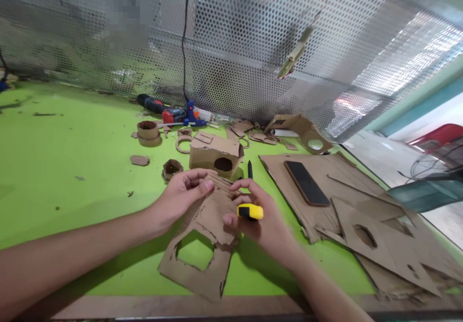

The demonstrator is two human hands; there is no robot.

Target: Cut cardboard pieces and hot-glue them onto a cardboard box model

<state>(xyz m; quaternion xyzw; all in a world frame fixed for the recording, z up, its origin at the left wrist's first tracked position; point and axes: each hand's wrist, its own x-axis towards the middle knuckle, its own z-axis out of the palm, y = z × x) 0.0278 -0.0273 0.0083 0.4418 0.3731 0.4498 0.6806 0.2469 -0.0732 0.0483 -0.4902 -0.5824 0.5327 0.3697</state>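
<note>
Left hand point(184, 191): I see my fingers curled, thumb and fingertips pinching the top edge of the cardboard piece point(202, 237), holding it down on the table point(65, 167).
Right hand point(258, 218): closed round a yellow cutter point(250, 211), thumb under it, fingers over; cutter sits just at the piece's right edge. Blade not visible, can't tell if it's out.
Cardboard piece: flat, right in front of me near the table's front edge, w/ a diamond-shaped hole cut out, green showing through. Smaller flap overlaps its upper part.
Box point(216, 154): small cardboard box w/ oval hole, just behind my hands.
Pen point(250, 169): black, lying just right of box.
Rings point(148, 133): cardboard roll and rings, back left of box, w/ scraps round them.
Glue gun point(190, 114): blue, at the mesh wall point(253, 47), next to a red/black tool point(162, 109).
Sheets point(361, 216): big cut cardboard sheets to my right, holes in them.
Phone point(306, 183): dark, face up on those sheets, well apart from my right hand.
</note>
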